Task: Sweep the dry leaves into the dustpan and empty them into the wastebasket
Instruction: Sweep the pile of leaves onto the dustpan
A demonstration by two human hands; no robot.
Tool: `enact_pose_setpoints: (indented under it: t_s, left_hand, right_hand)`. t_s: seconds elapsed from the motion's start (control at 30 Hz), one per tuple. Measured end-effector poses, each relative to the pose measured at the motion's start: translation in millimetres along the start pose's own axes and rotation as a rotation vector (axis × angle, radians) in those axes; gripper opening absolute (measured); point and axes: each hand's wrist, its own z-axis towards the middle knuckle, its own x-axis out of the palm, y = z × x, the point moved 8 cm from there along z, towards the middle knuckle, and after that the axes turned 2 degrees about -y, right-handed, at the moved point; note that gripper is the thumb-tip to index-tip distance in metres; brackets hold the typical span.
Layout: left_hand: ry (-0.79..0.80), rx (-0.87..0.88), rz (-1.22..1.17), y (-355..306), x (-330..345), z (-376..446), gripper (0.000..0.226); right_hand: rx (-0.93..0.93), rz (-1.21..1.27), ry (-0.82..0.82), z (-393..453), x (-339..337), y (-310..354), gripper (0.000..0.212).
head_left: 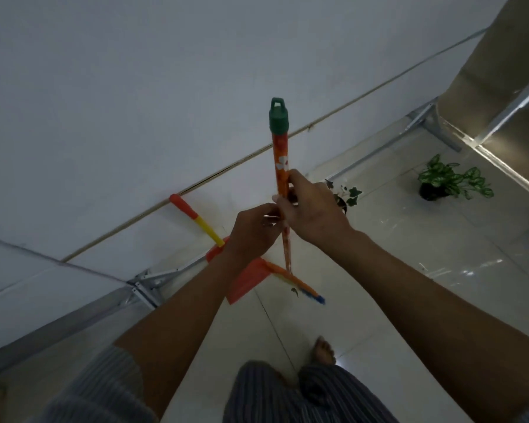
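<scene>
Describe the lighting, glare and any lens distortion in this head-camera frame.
Head view: dim overall, with the wall grey and murky; bright glare patches on the glossy floor tiles and on the metal strip at upper right; wide-angle bending stretches both forearms toward the corners; the broom head looks slightly smeared, while the broom handle reads sharp.

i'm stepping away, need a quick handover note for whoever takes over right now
Both hands grip the broom handle: right hand higher, left hand just below.
Broom head is on the floor at the mouth of the orange dustpan, which lies by the wall.
One dry leaf sits at the bristles, not yet in the pan.
Left: sweep it in, then empty the pan. No wastebasket is in view.
</scene>
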Motion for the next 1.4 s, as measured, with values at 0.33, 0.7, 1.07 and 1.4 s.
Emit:
enact_pose_setpoints:
  t_s: [0.33, 0.7, 1.07, 1.4]
  left_hand:
    - [0.006, -0.24, 0.063, 161.1, -79.5, 49.1, 0.03]
    - [0.337, -0.28, 0.495, 323.5, -117.5, 105.2, 0.044]
    - [0.561, -0.28, 0.566, 391.9, -98.8, 111.2, 0.027]
    - [0.583, -0.202, 0.576, 343.2, -76.3, 111.5, 0.008]
  right_hand:
    - [0.052, -0.068, -0.079, 93.1, 40.4, 35.7, 0.03]
    - [0.322, -0.066, -0.239, 135.6, 88.5, 48.4, 0.03]
    - [0.443, -0.041, -0.288, 144.1, 119.5, 46.6, 0.03]
    - [0.469, -0.082, -0.314, 136.5, 96.2, 43.4, 0.032]
